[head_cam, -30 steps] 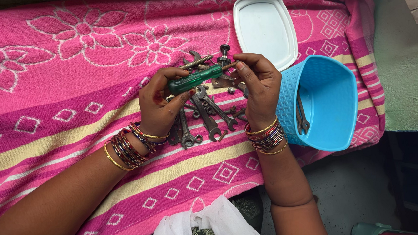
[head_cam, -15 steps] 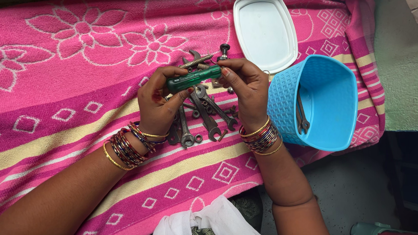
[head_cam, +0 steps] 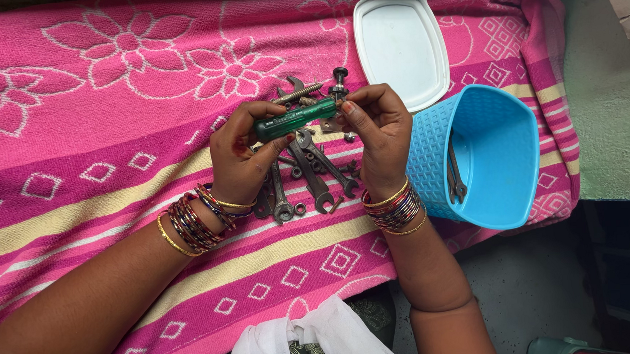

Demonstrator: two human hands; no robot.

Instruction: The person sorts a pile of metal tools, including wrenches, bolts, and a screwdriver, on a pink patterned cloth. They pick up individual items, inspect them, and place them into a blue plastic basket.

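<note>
We see a pink flowered towel [head_cam: 95,102] covering the surface, and on it a blue basket [head_cam: 497,153] lying on its side with a white lid [head_cam: 400,43] behind it. Both hands hold a green screwdriver handle [head_cam: 295,120] above a heap of spanners [head_cam: 308,177] — its long axis runs left to right, slightly rising rightward. The left hand [head_cam: 239,163] grips one end, the right hand [head_cam: 377,134] pinches the other end.

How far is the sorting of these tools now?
Done: one spanner lies in the blue basket. In hand: left hand and right hand hold a green screwdriver. Left: spanners and screws lie on the pink towel.
</note>
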